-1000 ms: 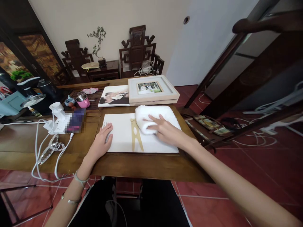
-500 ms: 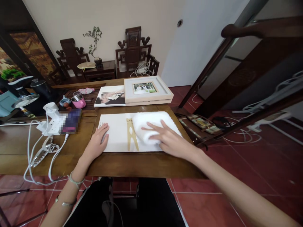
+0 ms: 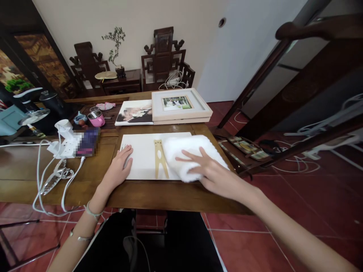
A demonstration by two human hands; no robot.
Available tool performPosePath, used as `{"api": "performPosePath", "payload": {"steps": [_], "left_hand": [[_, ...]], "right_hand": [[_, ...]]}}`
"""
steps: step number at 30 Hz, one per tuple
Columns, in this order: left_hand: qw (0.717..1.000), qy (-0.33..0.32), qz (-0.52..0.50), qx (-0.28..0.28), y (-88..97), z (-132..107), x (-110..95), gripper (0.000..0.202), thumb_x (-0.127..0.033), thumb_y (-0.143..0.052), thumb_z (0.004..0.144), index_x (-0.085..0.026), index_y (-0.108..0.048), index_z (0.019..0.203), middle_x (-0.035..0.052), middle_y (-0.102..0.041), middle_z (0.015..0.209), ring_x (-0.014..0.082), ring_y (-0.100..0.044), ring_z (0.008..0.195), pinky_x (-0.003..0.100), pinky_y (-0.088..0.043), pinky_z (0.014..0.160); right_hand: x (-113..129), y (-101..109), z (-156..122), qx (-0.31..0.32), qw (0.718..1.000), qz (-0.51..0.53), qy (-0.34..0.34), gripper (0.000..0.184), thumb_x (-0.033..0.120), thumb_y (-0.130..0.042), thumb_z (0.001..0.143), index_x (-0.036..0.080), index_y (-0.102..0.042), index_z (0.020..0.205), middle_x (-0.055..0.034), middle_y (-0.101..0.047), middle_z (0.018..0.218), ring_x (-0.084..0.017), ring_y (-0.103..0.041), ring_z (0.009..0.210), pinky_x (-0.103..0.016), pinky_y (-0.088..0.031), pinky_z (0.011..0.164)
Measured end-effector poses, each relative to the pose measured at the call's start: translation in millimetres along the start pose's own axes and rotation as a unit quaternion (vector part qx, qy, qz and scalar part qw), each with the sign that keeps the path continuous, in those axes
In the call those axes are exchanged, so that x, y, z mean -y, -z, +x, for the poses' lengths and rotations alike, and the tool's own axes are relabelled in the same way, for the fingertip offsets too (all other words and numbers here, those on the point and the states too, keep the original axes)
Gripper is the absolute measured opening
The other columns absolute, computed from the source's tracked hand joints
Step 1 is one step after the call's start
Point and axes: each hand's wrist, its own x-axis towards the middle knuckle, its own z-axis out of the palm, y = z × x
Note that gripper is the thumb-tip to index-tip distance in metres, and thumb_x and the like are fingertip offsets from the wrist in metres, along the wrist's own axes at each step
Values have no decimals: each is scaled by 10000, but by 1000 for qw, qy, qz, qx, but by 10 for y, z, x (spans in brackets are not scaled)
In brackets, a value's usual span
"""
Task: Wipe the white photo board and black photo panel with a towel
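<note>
A white album (image 3: 144, 156) with a gold clothespin design lies flat near the front edge of the wooden table (image 3: 99, 189). My left hand (image 3: 119, 170) rests flat on the album's left edge, fingers stretched out. My right hand (image 3: 211, 172) presses a folded white towel (image 3: 187, 151) onto the right part of the album, fingers spread over the cloth.
Behind the album lie a photo print (image 3: 134, 112) and a framed picture (image 3: 180, 105). To the left are a pink cup (image 3: 95, 119), a white power strip (image 3: 64, 148) with trailing cables and a metal object (image 3: 55, 176). Carved chairs (image 3: 164, 60) stand at the back wall.
My right hand has drawn the towel toward the album's near right corner. My left hand has stayed on the left edge.
</note>
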Motion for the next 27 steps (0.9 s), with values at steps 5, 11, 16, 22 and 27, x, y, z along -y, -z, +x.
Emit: {"api": "performPosePath", "payload": {"steps": [5, 11, 16, 22, 27], "left_hand": [[1000, -3, 2, -1, -5, -2, -5, 438, -287, -387, 913, -99, -544, 1276, 166, -481, 1421, 251, -384, 1371, 505, -247, 1153], [1000, -10, 3, -1, -13, -11, 5, 434, -288, -387, 919, -110, -537, 1285, 161, -479, 1425, 249, -384, 1371, 505, -240, 1156], [1000, -14, -2, 2, -3, -16, 6, 423, -279, -391, 923, -121, -534, 1289, 159, -475, 1429, 245, -378, 1375, 507, -234, 1157], [1000, -11, -10, 6, -4, -19, 4, 416, -270, -391, 923, -131, -532, 1289, 157, -470, 1433, 243, -375, 1377, 506, -237, 1155], [1000, -6, -1, 11, -12, -16, -3, 434, -265, -382, 921, -107, -519, 1301, 163, -457, 1441, 246, -356, 1387, 497, -219, 1163]], "right_hand": [[362, 47, -439, 34, 999, -5, 36, 547, -41, -351, 573, 242, -703, 883, 33, -412, 1468, -254, -224, 1413, -645, -103, 1137], [32, 33, -114, 21, 1000, -13, 5, 550, -28, -353, 589, 220, -685, 951, -14, -442, 1450, -264, -236, 1406, -655, -132, 1124], [-580, 54, 554, -11, 999, -16, -35, 549, -10, -360, 645, 192, -665, 1055, -87, -563, 1344, -305, -304, 1375, -700, -157, 1083], [-712, 82, 760, -7, 998, -27, -56, 529, -4, -357, 693, 175, -659, 1089, -107, -640, 1243, -318, -340, 1354, -694, -230, 1060], [-189, -6, 182, 3, 1000, -16, -27, 564, -23, -363, 622, 214, -674, 1028, -47, -445, 1453, -287, -233, 1403, -683, -143, 1100]]}}
